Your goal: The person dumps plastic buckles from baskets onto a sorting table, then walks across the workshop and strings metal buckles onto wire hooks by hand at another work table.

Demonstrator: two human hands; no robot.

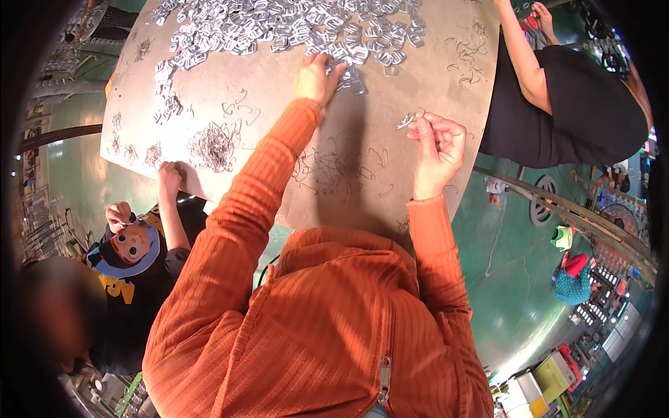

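Observation:
My left hand [317, 82] reaches to the near edge of a heap of small silver metal buckles [240, 29]. Its thumb and fingers are apart, touching buckles there; a few loose buckles [353, 82] lie just beside the thumb. Raised over the right part of the table, my right hand [440, 148] pinches a small silver metal buckle [405, 122] between thumb and fingertips. Thin bent dark wire pieces [341, 164] lie scattered on the table between my forearms.
The broad tan table [279, 198] carries a dense tangle of wire pieces [213, 146] at left and more wires [470, 52] at far right. A person in black [568, 104] sits at the right edge; another person's hand [169, 177] rests at the left edge.

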